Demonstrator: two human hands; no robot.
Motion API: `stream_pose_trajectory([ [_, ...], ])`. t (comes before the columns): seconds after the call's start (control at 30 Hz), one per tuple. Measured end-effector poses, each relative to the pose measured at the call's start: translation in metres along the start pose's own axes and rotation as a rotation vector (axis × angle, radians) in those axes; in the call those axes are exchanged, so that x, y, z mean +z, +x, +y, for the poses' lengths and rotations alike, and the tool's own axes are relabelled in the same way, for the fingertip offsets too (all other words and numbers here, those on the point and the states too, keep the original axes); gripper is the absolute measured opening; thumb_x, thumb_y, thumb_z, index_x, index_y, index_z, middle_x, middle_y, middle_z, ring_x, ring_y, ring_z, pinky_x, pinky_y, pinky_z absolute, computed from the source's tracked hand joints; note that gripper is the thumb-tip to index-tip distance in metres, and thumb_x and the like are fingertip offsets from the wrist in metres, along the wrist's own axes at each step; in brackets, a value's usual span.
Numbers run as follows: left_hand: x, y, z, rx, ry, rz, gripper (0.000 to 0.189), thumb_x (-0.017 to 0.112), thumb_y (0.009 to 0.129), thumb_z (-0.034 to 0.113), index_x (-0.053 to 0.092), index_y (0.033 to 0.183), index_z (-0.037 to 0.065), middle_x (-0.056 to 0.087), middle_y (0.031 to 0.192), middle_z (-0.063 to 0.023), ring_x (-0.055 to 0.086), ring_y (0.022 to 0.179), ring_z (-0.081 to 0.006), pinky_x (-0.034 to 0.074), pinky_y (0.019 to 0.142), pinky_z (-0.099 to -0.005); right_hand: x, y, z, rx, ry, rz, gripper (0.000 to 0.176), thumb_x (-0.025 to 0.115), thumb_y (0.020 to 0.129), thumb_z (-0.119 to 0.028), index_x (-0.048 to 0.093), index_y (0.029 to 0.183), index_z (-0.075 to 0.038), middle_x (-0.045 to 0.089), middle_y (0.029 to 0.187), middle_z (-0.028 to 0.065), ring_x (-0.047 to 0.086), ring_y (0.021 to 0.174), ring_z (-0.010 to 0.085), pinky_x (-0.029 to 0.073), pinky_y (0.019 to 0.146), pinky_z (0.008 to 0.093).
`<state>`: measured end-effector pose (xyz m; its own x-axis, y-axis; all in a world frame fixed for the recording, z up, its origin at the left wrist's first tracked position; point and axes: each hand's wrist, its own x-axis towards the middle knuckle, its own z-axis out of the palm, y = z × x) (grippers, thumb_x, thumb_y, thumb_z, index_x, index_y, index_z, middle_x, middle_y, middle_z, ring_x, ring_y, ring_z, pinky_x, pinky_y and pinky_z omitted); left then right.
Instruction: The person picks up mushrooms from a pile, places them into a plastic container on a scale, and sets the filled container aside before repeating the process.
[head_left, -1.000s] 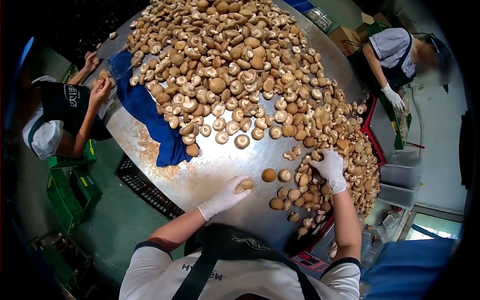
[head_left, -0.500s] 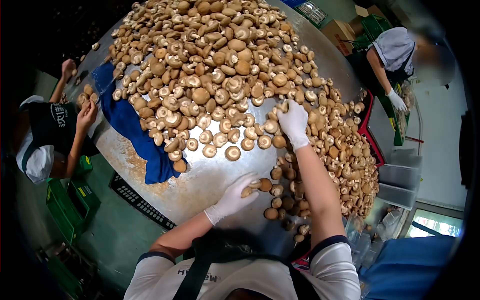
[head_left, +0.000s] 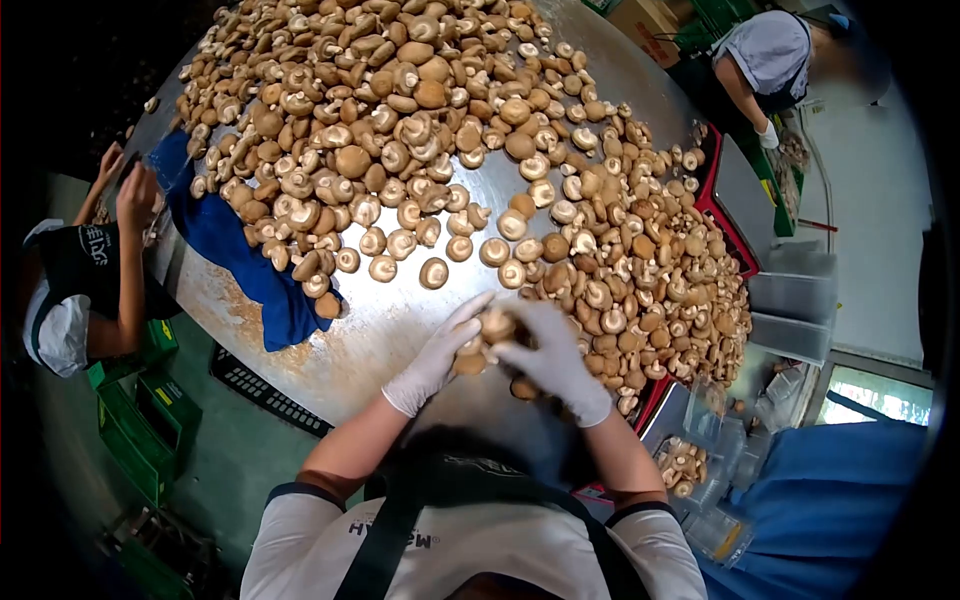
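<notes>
Both of my hands wear white gloves and meet low over the metal table (head_left: 385,330). My left hand (head_left: 440,355) is closed around several mushrooms (head_left: 470,360). Close against it, my right hand (head_left: 550,350) grips a mushroom (head_left: 496,325) between thumb and fingers; its fingers are somewhat blurred. Beyond my hands lies a large heap of brown mushrooms (head_left: 350,160), some caps down with pale stems showing. Another heap of mushrooms (head_left: 640,290) spreads to the right, close to my right hand.
A blue cloth (head_left: 225,235) lies at the table's left. Co-workers stand at the left (head_left: 75,290) and upper right (head_left: 765,60). Green crates (head_left: 140,440) and a black crate (head_left: 265,390) are lower left. A red-edged scale (head_left: 735,200) and a mushroom-filled plastic box (head_left: 682,465) are right.
My right hand has come back from the heap to my left hand, now with a mushroom. The view has shifted. The left co-worker's hands have moved, and the box of mushrooms at lower right shows more.
</notes>
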<state>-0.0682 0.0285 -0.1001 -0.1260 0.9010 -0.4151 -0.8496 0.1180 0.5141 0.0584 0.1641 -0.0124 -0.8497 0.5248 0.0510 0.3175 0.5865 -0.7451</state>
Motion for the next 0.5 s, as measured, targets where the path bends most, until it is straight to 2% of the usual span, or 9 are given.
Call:
stream_pose_trajectory([
  [0.07, -0.008, -0.005, -0.005, -0.028, -0.066, -0.017, 0.051, 0.055, 0.099, 0.025, 0.043, 0.144, 0.003, 0.062, 0.121, -0.0148, 0.065, 0.097, -0.0210, 0.054, 0.085, -0.0316, 0.008, -0.001, -0.007, -0.020, 0.117, 0.010, 0.032, 0.074, 0.083, -0.017, 0.069, 0.112, -0.004, 0.068, 0.098, 0.0131, 0.064, 0.088, 0.0279, 0.050, 0.081, 0.0370],
  [0.13, -0.021, -0.018, 0.004, -0.076, -0.095, -0.106, 0.052, 0.056, 0.097, 0.025, 0.044, 0.143, 0.004, 0.062, 0.120, -0.0150, 0.065, 0.096, -0.0217, 0.054, 0.082, -0.0316, 0.009, 0.012, 0.024, 0.016, 0.140, 0.191, 0.029, 0.070, 0.087, -0.015, 0.068, 0.113, -0.005, 0.068, 0.099, 0.0141, 0.064, 0.087, 0.0279, 0.050, 0.080, 0.0366],
  [0.2, -0.030, -0.024, 0.002, -0.065, -0.071, -0.087, 0.049, 0.056, 0.097, 0.027, 0.046, 0.140, 0.004, 0.060, 0.122, -0.0157, 0.065, 0.097, -0.0246, 0.055, 0.079, -0.0316, -0.001, 0.047, 0.053, -0.078, -0.197, 0.397, 0.026, 0.064, 0.088, -0.011, 0.068, 0.113, -0.006, 0.068, 0.099, 0.0126, 0.063, 0.088, 0.0288, 0.049, 0.080, 0.0386],
  [0.23, -0.030, -0.027, 0.002, -0.060, -0.068, -0.058, 0.048, 0.056, 0.097, 0.027, 0.047, 0.139, 0.005, 0.059, 0.123, -0.0161, 0.065, 0.098, -0.0254, 0.055, 0.079, -0.0318, -0.011, 0.063, 0.064, -0.027, -0.397, 0.325, 0.031, 0.062, 0.087, -0.012, 0.067, 0.117, -0.007, 0.068, 0.101, 0.0121, 0.062, 0.094, 0.0297, 0.048, 0.085, 0.0421],
  [0.27, -0.031, -0.029, 0.002, -0.054, -0.065, -0.031, 0.047, 0.056, 0.097, 0.027, 0.047, 0.139, 0.005, 0.059, 0.124, -0.0165, 0.065, 0.098, -0.0262, 0.055, 0.079, -0.0320, -0.012, 0.069, 0.085, 0.152, -0.581, 0.149, 0.039, 0.064, 0.084, -0.018, 0.064, 0.122, -0.009, 0.068, 0.104, 0.0118, 0.061, 0.099, 0.0305, 0.046, 0.090, 0.0438],
  [0.3, -0.034, -0.030, 0.003, -0.073, -0.032, -0.046, 0.051, 0.053, 0.097, 0.030, 0.044, 0.140, 0.004, 0.055, 0.131, -0.0206, 0.063, 0.109, -0.0337, 0.055, 0.086, -0.0362, -0.013, 0.074, 0.089, 0.137, -0.719, 0.122, 0.041, 0.067, 0.081, -0.022, 0.065, 0.120, -0.009, 0.068, 0.104, 0.0122, 0.062, 0.099, 0.0324, 0.048, 0.087, 0.0443],
  [0.4, -0.031, -0.031, 0.002, -0.049, -0.045, -0.028, 0.051, 0.054, 0.098, 0.030, 0.042, 0.141, 0.005, 0.054, 0.133, -0.0203, 0.063, 0.108, -0.0334, 0.055, 0.088, -0.0371, -0.028, 0.083, 0.087, 0.306, -0.807, -0.266, 0.037, 0.067, 0.080, -0.025, 0.068, 0.114, -0.009, 0.068, 0.104, 0.0131, 0.064, 0.099, 0.0327, 0.050, 0.084, 0.0445],
  [0.43, -0.028, -0.033, 0.004, -0.034, -0.046, -0.011, 0.050, 0.054, 0.098, 0.028, 0.044, 0.141, 0.005, 0.055, 0.130, -0.0193, 0.064, 0.105, -0.0315, 0.055, 0.086, -0.0364, -0.032, 0.079, 0.084, 0.334, -0.785, -0.324, 0.033, 0.066, 0.080, -0.021, 0.068, 0.109, -0.007, 0.067, 0.104, 0.0154, 0.065, 0.098, 0.0335, 0.051, 0.084, 0.0440],
  [0.5, -0.019, -0.034, 0.006, -0.003, -0.057, 0.013, 0.046, 0.055, 0.099, 0.024, 0.046, 0.139, 0.005, 0.058, 0.126, -0.0173, 0.065, 0.099, -0.0279, 0.055, 0.084, -0.0349, -0.038, 0.062, 0.085, 0.305, -0.608, -0.131, 0.033, 0.066, 0.079, -0.019, 0.068, 0.109, -0.006, 0.067, 0.105, 0.0171, 0.064, 0.100, 0.0354, 0.051, 0.086, 0.0435],
])
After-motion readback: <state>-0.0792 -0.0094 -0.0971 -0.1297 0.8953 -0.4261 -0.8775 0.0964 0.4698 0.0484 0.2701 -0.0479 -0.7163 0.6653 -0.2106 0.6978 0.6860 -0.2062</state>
